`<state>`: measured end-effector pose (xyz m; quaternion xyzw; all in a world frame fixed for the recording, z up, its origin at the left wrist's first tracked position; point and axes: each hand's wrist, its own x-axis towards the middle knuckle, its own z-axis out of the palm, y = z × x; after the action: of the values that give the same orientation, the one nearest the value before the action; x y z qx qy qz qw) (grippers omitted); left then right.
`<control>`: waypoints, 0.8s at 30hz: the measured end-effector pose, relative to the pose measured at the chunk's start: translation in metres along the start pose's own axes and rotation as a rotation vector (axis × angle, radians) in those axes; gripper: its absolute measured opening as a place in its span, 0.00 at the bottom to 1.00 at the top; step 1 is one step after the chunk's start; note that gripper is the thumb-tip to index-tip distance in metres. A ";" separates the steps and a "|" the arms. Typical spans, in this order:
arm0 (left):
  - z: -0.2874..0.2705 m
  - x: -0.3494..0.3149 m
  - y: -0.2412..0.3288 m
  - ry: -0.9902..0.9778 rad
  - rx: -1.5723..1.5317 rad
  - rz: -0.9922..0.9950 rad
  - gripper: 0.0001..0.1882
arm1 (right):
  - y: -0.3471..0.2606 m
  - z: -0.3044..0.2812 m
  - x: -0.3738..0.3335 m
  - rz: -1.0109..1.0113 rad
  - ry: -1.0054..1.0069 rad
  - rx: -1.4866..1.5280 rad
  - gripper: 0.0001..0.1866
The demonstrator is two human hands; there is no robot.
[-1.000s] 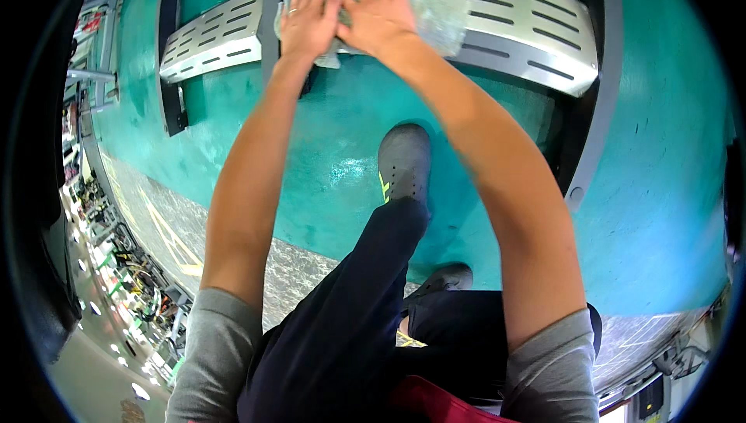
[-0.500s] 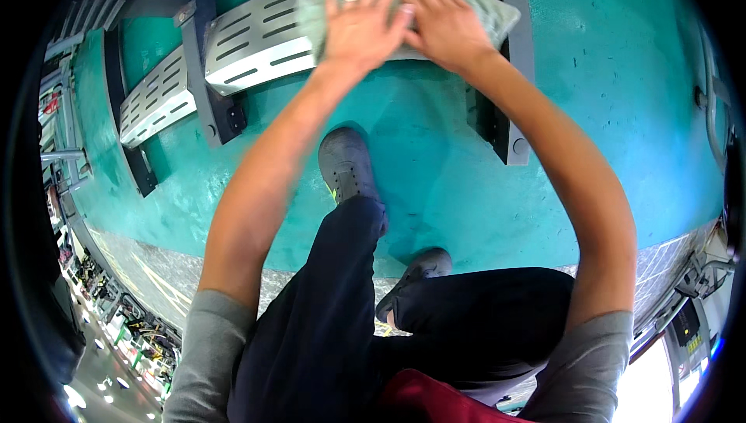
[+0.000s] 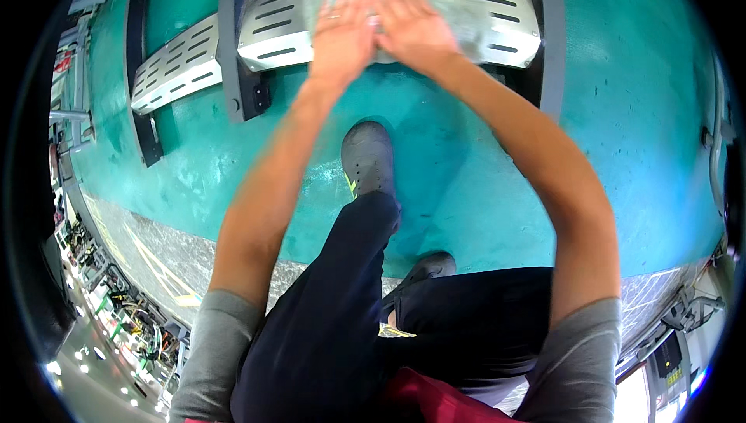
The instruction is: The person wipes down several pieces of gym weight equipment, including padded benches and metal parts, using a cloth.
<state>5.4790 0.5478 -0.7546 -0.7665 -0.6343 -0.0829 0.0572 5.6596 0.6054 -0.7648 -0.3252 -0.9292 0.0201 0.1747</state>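
A pale green cloth (image 3: 466, 25) lies bunched on a slotted, shiny metal panel (image 3: 272, 22) at the top of the view. My left hand (image 3: 343, 36) presses flat on the cloth, its fingers stretched forward. Beside it my right hand (image 3: 413, 28) also lies flat on the cloth, fingers extended and slightly blurred by motion. The two hands touch or nearly touch at the thumbs. Cloth shows beyond the fingertips and to the right of the right hand; the part under the palms is hidden.
Dark grey upright frame bars (image 3: 235, 42) flank the panel, with another bar (image 3: 553, 50) on its right. A second slotted panel (image 3: 177, 65) continues at the left. My shoes (image 3: 368, 157) stand on the green floor (image 3: 458, 190). Gym-like equipment lines the far left edge.
Both hands and the cloth have slid left along the panel, baring its right end. The view has shifted a little, so the frame sits further right and higher.
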 end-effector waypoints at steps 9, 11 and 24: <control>-0.013 -0.067 -0.071 -0.099 -0.024 -0.360 0.39 | -0.084 0.026 0.064 -0.175 -0.052 -0.006 0.44; -0.003 -0.057 -0.041 -0.069 0.020 -0.373 0.40 | -0.058 0.018 0.046 -0.194 -0.085 0.005 0.46; 0.021 0.039 0.164 0.084 -0.252 0.049 0.41 | 0.079 -0.086 -0.112 0.113 -0.347 -0.454 0.46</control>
<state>5.6483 0.5588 -0.7640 -0.7787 -0.5971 -0.1923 -0.0109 5.8169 0.5927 -0.7309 -0.3987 -0.9064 -0.1235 -0.0654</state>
